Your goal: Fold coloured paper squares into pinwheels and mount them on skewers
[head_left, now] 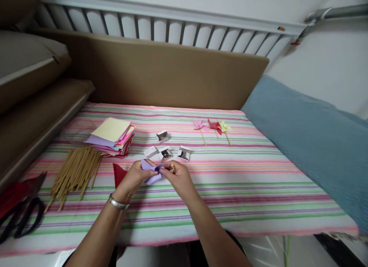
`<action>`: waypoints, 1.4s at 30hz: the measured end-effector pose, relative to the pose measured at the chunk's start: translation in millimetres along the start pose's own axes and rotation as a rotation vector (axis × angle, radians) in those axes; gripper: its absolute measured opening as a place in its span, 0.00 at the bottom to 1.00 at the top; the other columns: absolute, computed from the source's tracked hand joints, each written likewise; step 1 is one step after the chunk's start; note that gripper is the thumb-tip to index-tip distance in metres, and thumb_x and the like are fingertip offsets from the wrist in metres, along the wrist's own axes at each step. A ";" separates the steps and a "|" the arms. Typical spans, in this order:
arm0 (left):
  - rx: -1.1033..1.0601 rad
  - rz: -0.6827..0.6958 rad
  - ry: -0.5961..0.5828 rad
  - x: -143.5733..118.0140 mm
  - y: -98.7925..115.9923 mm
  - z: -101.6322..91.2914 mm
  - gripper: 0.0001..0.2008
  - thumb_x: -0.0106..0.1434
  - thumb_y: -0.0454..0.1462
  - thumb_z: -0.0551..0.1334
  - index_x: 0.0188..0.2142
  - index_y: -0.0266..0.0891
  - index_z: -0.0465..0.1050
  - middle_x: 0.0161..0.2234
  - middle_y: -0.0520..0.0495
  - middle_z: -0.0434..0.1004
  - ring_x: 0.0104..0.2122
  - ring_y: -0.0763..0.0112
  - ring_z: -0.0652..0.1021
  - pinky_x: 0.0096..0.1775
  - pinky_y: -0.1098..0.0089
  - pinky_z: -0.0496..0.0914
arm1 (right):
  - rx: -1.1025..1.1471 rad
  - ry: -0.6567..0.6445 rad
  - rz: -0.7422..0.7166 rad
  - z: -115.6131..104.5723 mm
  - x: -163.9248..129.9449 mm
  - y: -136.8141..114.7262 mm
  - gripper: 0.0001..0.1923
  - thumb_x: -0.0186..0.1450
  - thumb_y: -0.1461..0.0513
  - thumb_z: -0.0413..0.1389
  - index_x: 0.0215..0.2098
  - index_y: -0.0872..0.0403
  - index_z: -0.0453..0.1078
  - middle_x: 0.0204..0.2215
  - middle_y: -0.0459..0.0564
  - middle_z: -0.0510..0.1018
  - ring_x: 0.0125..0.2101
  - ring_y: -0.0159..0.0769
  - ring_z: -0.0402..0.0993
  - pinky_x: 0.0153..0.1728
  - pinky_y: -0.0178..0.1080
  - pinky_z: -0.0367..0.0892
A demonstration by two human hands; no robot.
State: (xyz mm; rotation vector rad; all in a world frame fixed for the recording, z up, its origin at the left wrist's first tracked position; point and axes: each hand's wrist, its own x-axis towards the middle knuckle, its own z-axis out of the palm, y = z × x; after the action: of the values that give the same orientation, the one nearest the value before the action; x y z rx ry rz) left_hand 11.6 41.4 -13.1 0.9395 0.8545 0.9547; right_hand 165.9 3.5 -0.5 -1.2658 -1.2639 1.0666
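Note:
A purple paper pinwheel (152, 176), its corners curled in toward the middle, is held up between both hands. My left hand (137, 176) pinches its left side, thumb near the centre. From the other side my right hand (175, 177) presses fingers and thumb at the centre. A short tan stick end (173, 168) shows by the right fingers; the rest of it is hidden. Partly behind my left wrist lies a folded red paper piece (118, 174). Just beyond the hands stand small white boxes (184, 153) containing small metal pieces.
Stacked coloured paper squares (112, 130) lie at the left, beside a pile of thin wooden sticks (76, 169). Black-handled scissors (28, 217) rest at the near left. Three pinwheels on sticks (215, 126) lie at the back right. A brown padded board (166, 71) borders the striped cloth (258, 190).

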 end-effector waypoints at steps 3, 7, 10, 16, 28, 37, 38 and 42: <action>0.006 0.005 0.017 -0.4 -0.1 0.2 0.13 0.37 0.34 0.73 0.22 0.34 0.73 0.18 0.53 0.73 0.20 0.76 0.71 0.25 0.75 0.62 | 0.002 -0.007 -0.004 1.3 -0.7 -2.0 0.05 0.54 0.61 0.58 0.27 0.54 0.72 0.24 0.45 0.75 0.26 0.32 0.69 0.28 0.34 0.63; 0.020 0.009 0.042 -1.1 0.8 0.8 0.13 0.38 0.34 0.73 0.21 0.34 0.71 0.17 0.54 0.71 0.18 0.78 0.68 0.23 0.76 0.59 | 0.030 -0.023 0.007 2.5 -1.5 -3.3 0.04 0.54 0.61 0.58 0.28 0.54 0.72 0.25 0.45 0.75 0.26 0.32 0.69 0.28 0.34 0.63; 0.041 0.009 0.064 -0.8 1.4 2.4 0.14 0.37 0.34 0.73 0.22 0.34 0.71 0.18 0.55 0.71 0.18 0.78 0.68 0.23 0.76 0.58 | 0.045 -0.014 0.019 2.5 -0.3 -1.4 0.04 0.54 0.60 0.59 0.26 0.54 0.71 0.23 0.44 0.74 0.26 0.32 0.68 0.27 0.34 0.63; 0.046 -0.031 0.061 -1.4 2.3 5.0 0.14 0.38 0.34 0.73 0.24 0.34 0.71 0.18 0.56 0.70 0.19 0.79 0.67 0.23 0.77 0.58 | 0.121 0.011 0.100 2.7 3.6 6.8 0.08 0.50 0.59 0.62 0.22 0.54 0.69 0.21 0.44 0.72 0.24 0.31 0.66 0.27 0.34 0.61; 0.066 0.023 0.115 -4.7 14.6 -12.5 0.14 0.40 0.37 0.73 0.24 0.34 0.70 0.16 0.58 0.65 0.15 0.82 0.62 0.18 0.78 0.52 | 0.730 -0.101 0.447 -36.5 14.2 -5.5 0.18 0.55 0.59 0.53 0.42 0.54 0.72 0.44 0.55 0.77 0.38 0.37 0.72 0.20 0.31 0.52; -0.006 0.071 0.019 -17.9 18.5 -17.4 0.13 0.40 0.36 0.72 0.24 0.36 0.71 0.19 0.55 0.67 0.19 0.77 0.67 0.24 0.75 0.61 | 0.663 -0.084 0.353 -20.7 8.7 0.2 0.18 0.56 0.57 0.60 0.43 0.55 0.73 0.28 0.49 0.77 0.19 0.25 0.60 0.17 0.30 0.49; 0.023 0.076 -0.030 -20.2 18.9 -14.1 0.11 0.41 0.36 0.72 0.23 0.36 0.72 0.19 0.54 0.68 0.19 0.76 0.68 0.25 0.74 0.62 | 0.619 -0.088 0.336 -18.5 7.5 -1.3 0.19 0.57 0.53 0.58 0.43 0.55 0.73 0.25 0.47 0.75 0.16 0.23 0.54 0.15 0.30 0.44; 0.147 0.113 -0.286 -29.2 21.8 4.0 0.09 0.45 0.39 0.70 0.24 0.35 0.76 0.24 0.47 0.73 0.24 0.71 0.71 0.28 0.71 0.64 | 0.573 -0.153 0.331 -13.3 2.1 -8.7 0.22 0.59 0.48 0.54 0.40 0.57 0.76 0.23 0.45 0.70 0.15 0.21 0.48 0.15 0.31 0.39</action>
State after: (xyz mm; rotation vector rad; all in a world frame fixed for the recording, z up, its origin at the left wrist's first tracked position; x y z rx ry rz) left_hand -0.7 19.4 13.5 1.2287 0.6395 0.8364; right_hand 178.3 4.2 9.6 -0.9728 -0.7753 1.6490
